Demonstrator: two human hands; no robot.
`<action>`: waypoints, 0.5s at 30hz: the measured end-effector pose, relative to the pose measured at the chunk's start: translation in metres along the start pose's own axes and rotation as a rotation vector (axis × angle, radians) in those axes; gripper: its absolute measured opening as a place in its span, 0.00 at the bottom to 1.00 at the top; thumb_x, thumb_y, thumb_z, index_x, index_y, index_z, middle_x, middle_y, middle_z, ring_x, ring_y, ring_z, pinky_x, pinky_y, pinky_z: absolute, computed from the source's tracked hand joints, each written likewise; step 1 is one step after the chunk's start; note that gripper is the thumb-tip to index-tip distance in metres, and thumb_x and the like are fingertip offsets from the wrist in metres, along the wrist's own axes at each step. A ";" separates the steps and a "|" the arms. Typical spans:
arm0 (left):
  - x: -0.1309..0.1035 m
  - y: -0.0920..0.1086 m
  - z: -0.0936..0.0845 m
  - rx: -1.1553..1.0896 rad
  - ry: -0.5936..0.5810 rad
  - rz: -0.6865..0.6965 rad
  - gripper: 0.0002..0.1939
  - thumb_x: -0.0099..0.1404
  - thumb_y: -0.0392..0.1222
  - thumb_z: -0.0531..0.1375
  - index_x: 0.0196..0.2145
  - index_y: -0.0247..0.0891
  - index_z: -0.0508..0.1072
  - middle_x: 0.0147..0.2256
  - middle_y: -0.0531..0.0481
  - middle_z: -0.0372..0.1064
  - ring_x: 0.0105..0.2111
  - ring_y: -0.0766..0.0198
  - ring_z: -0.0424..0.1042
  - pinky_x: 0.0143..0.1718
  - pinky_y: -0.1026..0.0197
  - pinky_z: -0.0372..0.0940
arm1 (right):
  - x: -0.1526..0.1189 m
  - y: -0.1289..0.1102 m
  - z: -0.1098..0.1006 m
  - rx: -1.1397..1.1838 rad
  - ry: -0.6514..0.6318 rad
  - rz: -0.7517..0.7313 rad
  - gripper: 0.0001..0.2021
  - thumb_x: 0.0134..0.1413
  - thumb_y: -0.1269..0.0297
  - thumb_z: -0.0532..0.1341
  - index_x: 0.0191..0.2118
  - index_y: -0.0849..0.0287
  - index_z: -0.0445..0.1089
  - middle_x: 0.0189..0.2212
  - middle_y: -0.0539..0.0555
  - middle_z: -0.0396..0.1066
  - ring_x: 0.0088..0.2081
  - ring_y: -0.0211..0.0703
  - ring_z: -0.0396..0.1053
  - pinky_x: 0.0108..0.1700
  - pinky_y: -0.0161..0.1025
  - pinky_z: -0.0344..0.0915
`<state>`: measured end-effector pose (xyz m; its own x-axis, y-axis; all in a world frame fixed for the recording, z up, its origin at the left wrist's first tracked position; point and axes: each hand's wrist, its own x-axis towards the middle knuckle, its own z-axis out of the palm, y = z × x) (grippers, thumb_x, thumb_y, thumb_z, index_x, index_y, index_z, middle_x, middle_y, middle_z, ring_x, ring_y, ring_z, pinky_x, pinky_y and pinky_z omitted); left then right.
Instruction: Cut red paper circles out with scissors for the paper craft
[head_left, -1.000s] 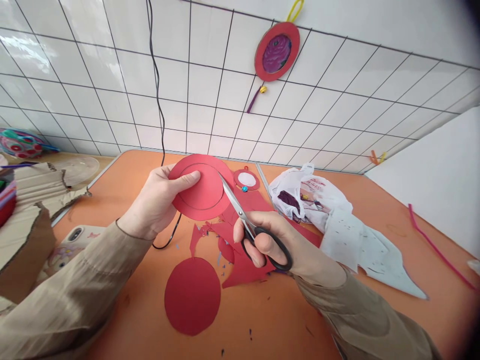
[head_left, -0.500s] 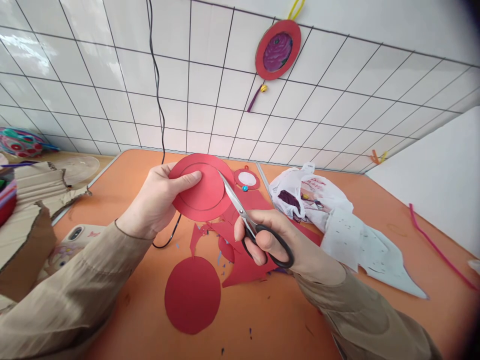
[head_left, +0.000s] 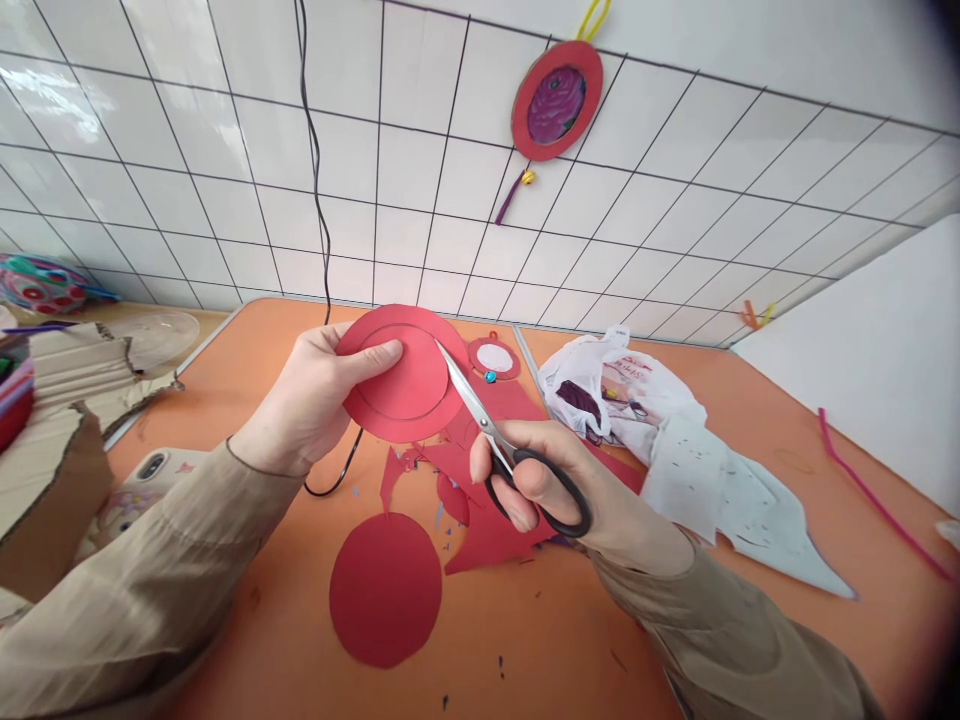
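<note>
Between the thumb and fingers of my left hand (head_left: 315, 390) is a red paper disc (head_left: 405, 385), held up above the table. A smaller ring line runs inside its edge. My right hand (head_left: 555, 480) grips black-handled scissors (head_left: 486, 425), thumb and fingers in the loops. Their blades look nearly closed and their tips lie at the right part of the inner line. Whether they pass through the paper I cannot tell. A second, darker red disc (head_left: 385, 590) lies flat on the table below, near red paper scraps (head_left: 495, 530).
A small red ring ornament (head_left: 495, 358) with a blue bell lies behind the scissors. To the right sit a white plastic bag (head_left: 660, 390) and a pale sheet (head_left: 750, 500). Torn cardboard (head_left: 52, 470) and a phone (head_left: 142, 490) are at left. A black cable (head_left: 319, 190) hangs down the tiled wall.
Very little differs. My right hand and the scissor handles have shifted slightly right, and the red disc sits a touch higher and further left.
</note>
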<state>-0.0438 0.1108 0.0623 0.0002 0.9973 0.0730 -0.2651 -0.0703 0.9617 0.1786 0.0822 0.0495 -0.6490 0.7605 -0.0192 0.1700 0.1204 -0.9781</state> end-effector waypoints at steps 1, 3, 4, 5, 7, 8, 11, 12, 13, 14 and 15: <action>0.000 0.000 0.000 0.003 0.000 0.000 0.10 0.49 0.44 0.71 0.28 0.37 0.81 0.30 0.45 0.79 0.32 0.56 0.77 0.33 0.60 0.71 | 0.000 0.000 0.000 0.003 0.003 0.001 0.29 0.51 0.34 0.56 0.34 0.62 0.66 0.16 0.46 0.59 0.19 0.34 0.54 0.26 0.35 0.55; 0.000 0.000 -0.001 0.005 -0.002 0.002 0.10 0.50 0.44 0.71 0.28 0.37 0.81 0.30 0.45 0.79 0.31 0.56 0.77 0.33 0.60 0.71 | 0.000 -0.001 0.001 0.012 0.007 -0.001 0.29 0.51 0.34 0.56 0.34 0.62 0.66 0.15 0.46 0.59 0.20 0.34 0.54 0.26 0.35 0.55; 0.000 0.000 -0.001 0.005 -0.006 0.004 0.09 0.50 0.44 0.71 0.28 0.37 0.81 0.29 0.45 0.79 0.31 0.57 0.76 0.33 0.61 0.71 | 0.000 -0.001 0.001 0.017 0.007 -0.004 0.29 0.51 0.35 0.56 0.34 0.62 0.66 0.15 0.46 0.59 0.20 0.34 0.54 0.26 0.35 0.55; 0.000 0.001 -0.001 0.005 -0.011 0.007 0.09 0.50 0.44 0.70 0.28 0.37 0.81 0.29 0.45 0.79 0.31 0.57 0.76 0.33 0.61 0.71 | 0.000 -0.001 0.001 0.021 0.005 -0.007 0.29 0.51 0.35 0.56 0.34 0.62 0.66 0.15 0.46 0.59 0.20 0.34 0.53 0.26 0.35 0.55; 0.000 0.001 -0.001 0.009 -0.022 0.010 0.08 0.51 0.43 0.70 0.28 0.37 0.81 0.29 0.46 0.79 0.30 0.58 0.76 0.33 0.62 0.70 | 0.000 -0.002 0.001 0.029 0.001 -0.011 0.28 0.52 0.36 0.56 0.33 0.62 0.65 0.15 0.46 0.59 0.20 0.34 0.53 0.26 0.35 0.54; 0.000 0.001 -0.002 0.011 -0.025 0.010 0.07 0.51 0.42 0.70 0.28 0.37 0.81 0.29 0.46 0.79 0.30 0.58 0.76 0.32 0.62 0.70 | 0.000 -0.002 0.001 0.032 0.002 -0.011 0.28 0.52 0.36 0.57 0.33 0.62 0.65 0.15 0.46 0.59 0.20 0.34 0.53 0.26 0.35 0.54; 0.000 0.001 -0.001 0.012 -0.025 0.008 0.07 0.51 0.42 0.70 0.28 0.37 0.81 0.29 0.47 0.79 0.30 0.58 0.76 0.32 0.62 0.71 | 0.000 -0.002 0.001 0.034 0.003 -0.010 0.28 0.51 0.35 0.57 0.33 0.62 0.65 0.15 0.46 0.59 0.20 0.34 0.53 0.26 0.35 0.54; 0.000 0.001 -0.001 0.010 -0.025 0.007 0.07 0.51 0.42 0.70 0.28 0.37 0.81 0.28 0.47 0.79 0.30 0.58 0.76 0.32 0.61 0.71 | 0.000 -0.001 0.001 0.033 -0.002 -0.009 0.28 0.51 0.35 0.56 0.33 0.62 0.65 0.15 0.46 0.59 0.20 0.34 0.53 0.27 0.35 0.54; 0.000 0.001 -0.001 0.007 -0.025 0.006 0.08 0.50 0.43 0.70 0.28 0.37 0.81 0.28 0.46 0.79 0.30 0.58 0.76 0.33 0.61 0.71 | 0.000 -0.001 0.001 0.032 -0.011 -0.007 0.29 0.51 0.35 0.56 0.34 0.62 0.65 0.16 0.46 0.60 0.20 0.34 0.53 0.27 0.35 0.54; 0.000 0.001 -0.001 0.005 -0.026 0.005 0.08 0.50 0.43 0.70 0.28 0.37 0.81 0.28 0.46 0.79 0.30 0.58 0.76 0.33 0.60 0.71 | 0.000 -0.001 0.000 0.031 -0.021 -0.004 0.29 0.51 0.35 0.56 0.34 0.62 0.65 0.16 0.47 0.60 0.20 0.34 0.54 0.27 0.35 0.54; 0.000 0.001 -0.001 0.004 -0.027 0.005 0.09 0.50 0.44 0.71 0.28 0.37 0.81 0.28 0.46 0.79 0.30 0.57 0.76 0.33 0.60 0.71 | 0.000 -0.001 0.000 0.031 -0.031 0.000 0.29 0.51 0.35 0.56 0.35 0.62 0.65 0.17 0.47 0.61 0.20 0.34 0.54 0.27 0.35 0.54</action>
<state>-0.0449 0.1106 0.0631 0.0245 0.9961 0.0847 -0.2615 -0.0754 0.9622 0.1785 0.0817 0.0503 -0.6718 0.7403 -0.0253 0.1474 0.1002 -0.9840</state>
